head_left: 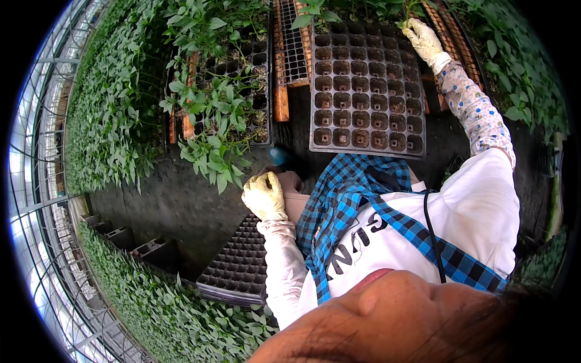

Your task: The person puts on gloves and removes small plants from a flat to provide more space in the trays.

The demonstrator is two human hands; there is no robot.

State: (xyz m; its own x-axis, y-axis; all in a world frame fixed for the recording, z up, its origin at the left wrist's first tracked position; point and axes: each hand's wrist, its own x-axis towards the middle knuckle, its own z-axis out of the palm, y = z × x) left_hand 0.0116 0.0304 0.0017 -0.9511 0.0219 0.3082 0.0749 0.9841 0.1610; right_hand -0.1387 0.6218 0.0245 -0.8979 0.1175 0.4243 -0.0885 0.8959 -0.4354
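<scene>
My left hand, in a pale yellow glove, is curled closed beside my bent knee. What its fingers hold, if anything, is hidden. Out at the far right corner of a black cell tray, my gloved right hand has its fingertips closed at the stem of a green seedling. Most cells in this tray hold no plants and show brown soil residue. More seedlings stand along its far edge. Left of it, a second cell tray carries leafy seedlings, some leaning over its near edge.
Orange-brown supports and a narrow cell tray lie between the two trays. Stacked cell trays rest near my left forearm. Dense seedlings line the left, with hollow blocks below them. Dark sheeting covers the floor.
</scene>
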